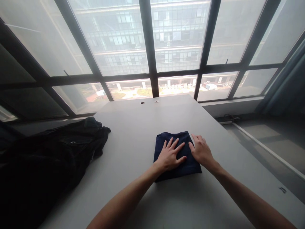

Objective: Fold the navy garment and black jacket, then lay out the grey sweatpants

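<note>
A dark blue piece of cloth [179, 171], folded into a compact, roughly square bundle, lies on the white table [128, 133]. My left hand [170, 156] rests flat on top of it with the fingers spread. At the bundle's right edge is my right hand [201, 151], its thumb at the cloth and its fingers stretched forward along the side. Neither hand has its fingers wrapped round the fabric. What kind of garment the folded cloth is, I cannot tell.
Dark clothing [69, 152], black with a small metal button, is heaped over the table's left side. Two round holes, one of them a dark cable hole [142, 102], sit near the far edge. Large windows [152, 79] stand beyond; a curtain [283, 76] hangs at right.
</note>
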{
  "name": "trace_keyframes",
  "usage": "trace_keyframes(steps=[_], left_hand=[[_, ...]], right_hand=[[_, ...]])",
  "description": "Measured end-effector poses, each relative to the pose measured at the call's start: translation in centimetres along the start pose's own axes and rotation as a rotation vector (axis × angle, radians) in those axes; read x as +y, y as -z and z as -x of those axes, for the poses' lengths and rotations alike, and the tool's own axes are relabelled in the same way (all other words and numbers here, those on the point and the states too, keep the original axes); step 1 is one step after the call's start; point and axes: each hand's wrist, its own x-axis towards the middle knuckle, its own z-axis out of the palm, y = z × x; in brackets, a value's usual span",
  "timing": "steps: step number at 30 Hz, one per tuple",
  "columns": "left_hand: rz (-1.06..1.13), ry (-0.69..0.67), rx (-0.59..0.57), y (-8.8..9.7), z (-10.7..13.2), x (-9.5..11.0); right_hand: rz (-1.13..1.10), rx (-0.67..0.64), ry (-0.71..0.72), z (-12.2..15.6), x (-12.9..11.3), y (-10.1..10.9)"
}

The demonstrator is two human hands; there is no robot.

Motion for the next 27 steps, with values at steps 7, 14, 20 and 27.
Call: trace_keyframes(steps=[7,14,20,27], left_hand=[[-0.111,-0.018,0.039,-1.5,0.5,0.2],[-0.103,-0.013,-0.035,-2.2,0.4,0.0],[0.092,-0.081,-0.190,0.9,-1.6,-1.9],[-0.097,0.258,-0.059,1.5,-3.0,-5.9]], right_hand=[[0.092,-0.050,0.218,-2.2,-4.5,-2.4],[0.061,-0.286,-0.015,-2.9,-2.7,-5.8],[-0.029,-0.255,-0.032,-2.9,-2.5,-5.3],[-0.030,-0.220,-0.042,-2.6,-2.1,-5.8]])
